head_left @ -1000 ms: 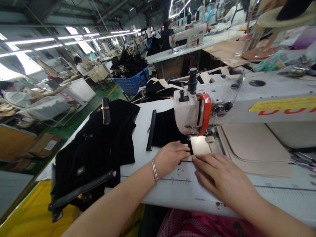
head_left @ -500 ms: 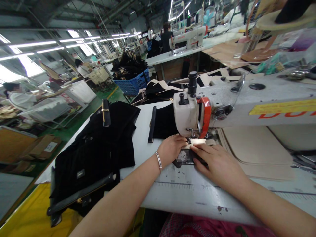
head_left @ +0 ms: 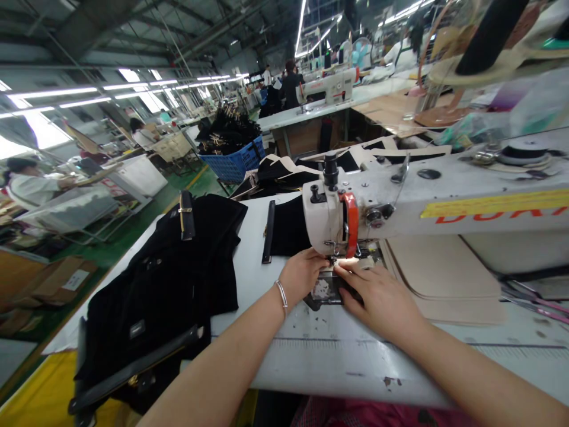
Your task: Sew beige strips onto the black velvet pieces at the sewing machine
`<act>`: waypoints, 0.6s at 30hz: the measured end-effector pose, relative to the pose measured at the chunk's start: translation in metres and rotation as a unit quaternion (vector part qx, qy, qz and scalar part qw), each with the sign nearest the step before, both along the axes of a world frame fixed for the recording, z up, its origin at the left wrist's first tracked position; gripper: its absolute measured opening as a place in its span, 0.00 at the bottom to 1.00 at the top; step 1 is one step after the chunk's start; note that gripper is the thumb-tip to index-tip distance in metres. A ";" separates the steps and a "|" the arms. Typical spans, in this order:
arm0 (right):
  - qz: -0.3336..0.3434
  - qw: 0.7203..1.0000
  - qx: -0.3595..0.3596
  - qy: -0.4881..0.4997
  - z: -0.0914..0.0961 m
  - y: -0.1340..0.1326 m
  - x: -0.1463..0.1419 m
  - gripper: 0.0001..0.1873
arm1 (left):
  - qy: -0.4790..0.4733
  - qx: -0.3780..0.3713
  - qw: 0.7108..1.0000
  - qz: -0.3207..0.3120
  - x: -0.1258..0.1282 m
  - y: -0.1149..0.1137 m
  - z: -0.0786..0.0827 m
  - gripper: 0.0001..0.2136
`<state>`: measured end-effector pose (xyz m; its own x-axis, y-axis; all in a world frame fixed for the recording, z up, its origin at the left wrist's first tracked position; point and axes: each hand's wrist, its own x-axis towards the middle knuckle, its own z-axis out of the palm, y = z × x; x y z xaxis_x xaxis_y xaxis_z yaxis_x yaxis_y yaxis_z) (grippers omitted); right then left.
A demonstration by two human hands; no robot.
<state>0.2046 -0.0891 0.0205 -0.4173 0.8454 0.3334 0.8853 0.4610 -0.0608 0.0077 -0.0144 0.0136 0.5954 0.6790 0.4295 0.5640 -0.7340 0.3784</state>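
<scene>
A flat black fabric panel, its narrow dark strip pointing away, lies just beyond the nearer left hand and runs rightward behind the white sewing-machine head; the right hand is spread, the left's grip I cannot tell

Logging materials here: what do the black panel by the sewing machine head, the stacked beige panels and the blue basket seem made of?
Black panel: probably woven fabric, since it is matte and dark without highlights.
Stacked beige panels: perhaps leather or synthetic sheet, smooth and matte, with a clean-cut rounded corner.
Blue basket: likely molded plastic, evenly colored with slotted sides.
</scene>
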 end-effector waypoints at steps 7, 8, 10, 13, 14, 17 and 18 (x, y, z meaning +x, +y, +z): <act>0.002 0.997 -0.014 0.075 0.001 -0.006 -0.002 0.20 | -0.036 0.008 0.999 -0.012 -0.001 -0.001 -0.006 0.13; 0.000 0.997 -0.010 0.080 0.000 -0.006 -0.002 0.20 | -0.041 -0.001 0.999 -0.011 -0.001 -0.001 -0.006 0.13; -0.006 0.996 -0.001 0.084 -0.001 -0.006 -0.002 0.20 | -0.053 -0.029 0.998 0.001 -0.001 -0.004 -0.004 0.12; -0.011 0.995 0.008 0.094 -0.003 -0.007 -0.001 0.18 | -0.049 -0.040 0.998 0.030 -0.005 -0.011 0.002 0.14; -0.010 0.994 0.010 0.105 -0.003 -0.008 0.000 0.17 | -0.035 -0.031 0.998 0.046 -0.008 -0.014 0.004 0.17; 0.000 0.989 0.019 0.145 -0.006 -0.009 0.002 0.17 | 0.017 0.000 0.995 0.094 -0.014 -0.014 0.009 0.16; 0.003 0.988 0.024 0.155 -0.007 -0.009 0.003 0.17 | 0.026 0.006 0.995 0.100 -0.015 -0.010 0.009 0.13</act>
